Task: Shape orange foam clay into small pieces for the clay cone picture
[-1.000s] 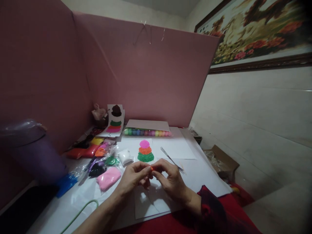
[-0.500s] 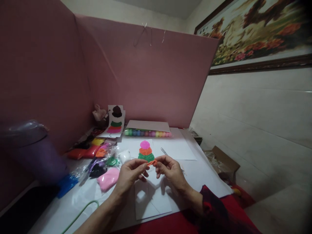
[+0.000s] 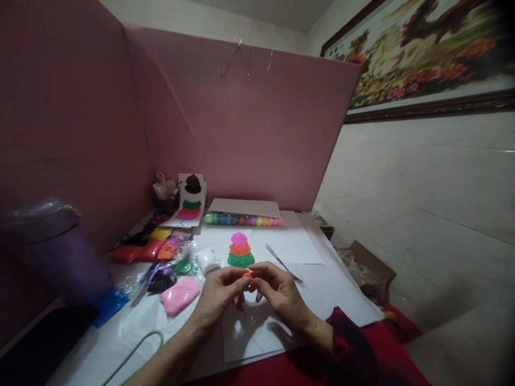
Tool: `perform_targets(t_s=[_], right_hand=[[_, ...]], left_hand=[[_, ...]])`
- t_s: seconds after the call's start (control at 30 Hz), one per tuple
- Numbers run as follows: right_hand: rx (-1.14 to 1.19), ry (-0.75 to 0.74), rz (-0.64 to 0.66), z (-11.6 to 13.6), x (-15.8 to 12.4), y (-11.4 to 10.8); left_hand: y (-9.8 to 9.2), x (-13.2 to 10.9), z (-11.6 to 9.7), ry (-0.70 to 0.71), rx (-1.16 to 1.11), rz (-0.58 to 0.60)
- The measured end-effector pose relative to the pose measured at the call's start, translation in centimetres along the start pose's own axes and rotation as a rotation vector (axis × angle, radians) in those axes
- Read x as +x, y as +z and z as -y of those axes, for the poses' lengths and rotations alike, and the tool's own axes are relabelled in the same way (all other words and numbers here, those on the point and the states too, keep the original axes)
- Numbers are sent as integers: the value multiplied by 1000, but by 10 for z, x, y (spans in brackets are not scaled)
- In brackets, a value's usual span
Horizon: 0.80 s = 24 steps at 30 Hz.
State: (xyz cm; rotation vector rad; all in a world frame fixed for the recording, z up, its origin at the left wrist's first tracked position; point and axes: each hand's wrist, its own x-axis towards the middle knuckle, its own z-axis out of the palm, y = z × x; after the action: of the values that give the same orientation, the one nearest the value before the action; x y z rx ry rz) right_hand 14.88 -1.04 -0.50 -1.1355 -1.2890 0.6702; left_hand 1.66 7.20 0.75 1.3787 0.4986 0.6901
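Note:
A small lump of orange modelling clay (image 3: pixel 248 277) is pinched between the fingertips of both hands. My left hand (image 3: pixel 221 289) grips it from the left, and my right hand (image 3: pixel 279 289) from the right, with the fingertips nearly meeting. Just beyond them lies a white sheet with a stacked figure (image 3: pixel 240 251) in pink, orange and green. Folded white paper (image 3: pixel 253 338) lies beneath my hands. To the right of the figure is a pair of metal tweezers (image 3: pixel 284 264), beside a thin wooden stick (image 3: pixel 302 279).
Bagged clay in several colours, including a pink pack (image 3: pixel 179 296) and a white pack (image 3: pixel 207 259), covers the left side. Behind stand a row of coloured pots (image 3: pixel 243 220) and a card with a second figure (image 3: pixel 191 201). A purple tumbler (image 3: pixel 60 252) is far left.
My hands have drawn closer together. The orange clay, stretched between them before, is now bunched into a compact lump. More of the tweezers shows.

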Motion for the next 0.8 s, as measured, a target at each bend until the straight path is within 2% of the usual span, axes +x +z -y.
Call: perform_targets(t_s=[0.1, 0.27, 0.5, 0.63, 0.8], right_hand=[[-82, 1, 18, 2, -1, 1], [-152, -36, -5, 4, 0, -1], [-59, -6, 9, 0, 2, -1], [88, 56, -29, -3, 4, 1], [198, 115, -136, -9, 10, -2]], left_hand=[[0, 0, 2, -13, 8, -22], [-2, 2, 6, -84, -33, 34], [-4, 2, 6, -81, -69, 65], [-2, 3, 7, -79, -76, -6], [-5, 5, 8, -51, -150, -125]])
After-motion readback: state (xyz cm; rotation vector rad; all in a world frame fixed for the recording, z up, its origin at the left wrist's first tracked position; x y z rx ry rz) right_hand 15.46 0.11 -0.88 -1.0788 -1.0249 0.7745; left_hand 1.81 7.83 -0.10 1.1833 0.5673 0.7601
